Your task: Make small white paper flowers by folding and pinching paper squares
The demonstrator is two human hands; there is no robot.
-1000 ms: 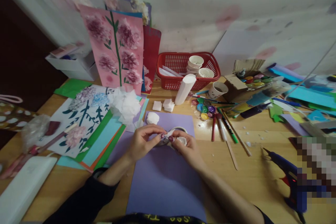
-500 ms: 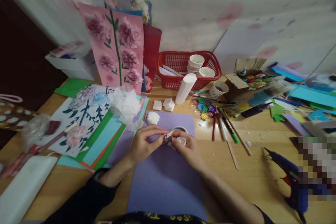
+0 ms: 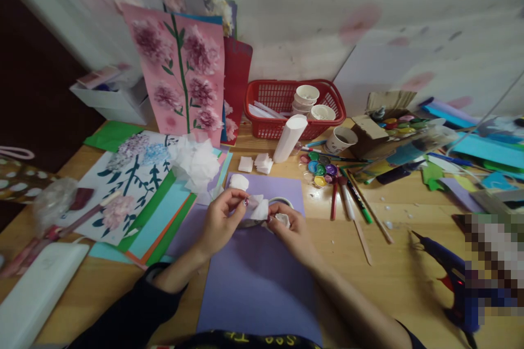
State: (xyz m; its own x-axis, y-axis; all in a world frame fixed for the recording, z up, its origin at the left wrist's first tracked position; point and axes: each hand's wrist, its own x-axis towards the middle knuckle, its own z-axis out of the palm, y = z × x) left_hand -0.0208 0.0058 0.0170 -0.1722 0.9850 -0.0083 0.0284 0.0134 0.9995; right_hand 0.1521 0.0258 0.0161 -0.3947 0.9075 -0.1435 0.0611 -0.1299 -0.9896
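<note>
Between my hands a small piece of thin white tissue paper (image 3: 258, 208) is stretched out. My left hand (image 3: 221, 221) pinches its left end between thumb and forefinger, and my right hand (image 3: 291, 228) pinches the right end. Behind them a round, pale-rimmed thing (image 3: 282, 200), mostly hidden, rests on a purple sheet of paper (image 3: 257, 278). Close to my right fingers lies a small crumpled white piece (image 3: 283, 220). A white wad (image 3: 239, 181) sits on the sheet just beyond my left hand. Two small stacks of white paper squares (image 3: 263, 163) lie past the sheet's far edge.
Behind stands a red basket (image 3: 270, 130) with paper cups, and a white paper roll (image 3: 290, 139) leans before it. Paints (image 3: 319, 168) and brushes (image 3: 344, 199) lie right. A glue gun (image 3: 442, 262) is far right. Coloured papers and a tissue flower (image 3: 194, 161) are left.
My hands have drawn slightly apart. The tissue paper, earlier bunched between my fingertips, now shows spread out between them. Other things keep their places.
</note>
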